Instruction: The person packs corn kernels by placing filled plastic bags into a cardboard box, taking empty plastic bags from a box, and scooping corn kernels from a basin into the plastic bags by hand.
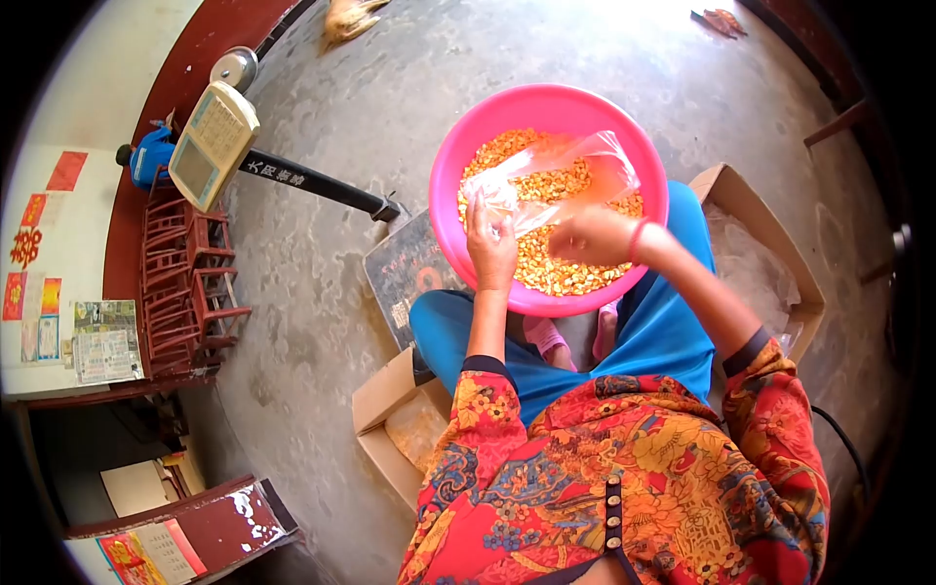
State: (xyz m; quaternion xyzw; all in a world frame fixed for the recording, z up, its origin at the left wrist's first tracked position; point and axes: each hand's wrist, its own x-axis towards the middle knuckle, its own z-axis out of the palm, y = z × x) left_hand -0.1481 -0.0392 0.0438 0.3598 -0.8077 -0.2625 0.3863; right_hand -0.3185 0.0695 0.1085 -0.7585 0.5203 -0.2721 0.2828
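A large pink basin (pixel 448 214) holds loose yellow-orange kernels (pixel 561 278) and stands just beyond my knees. Over the kernels lies a clear plastic bag (pixel 609 161), its near-left part gathered at my left hand (pixel 490 244). The fingers of my left hand are closed on the bag at the basin's left side. My right hand (pixel 592 236), blurred, hangs over the kernels just right of the bag's gathered part; its fingers are curled and what they hold, if anything, cannot be made out.
A platform scale (pixel 405 273) with a display (pixel 214 146) on a black post stands left of the basin. One cardboard box (pixel 385 395) is by my left leg, another (pixel 770 214) with plastic bags (pixel 746 263) at the right. Stacked red stools (pixel 185 283) stand far left.
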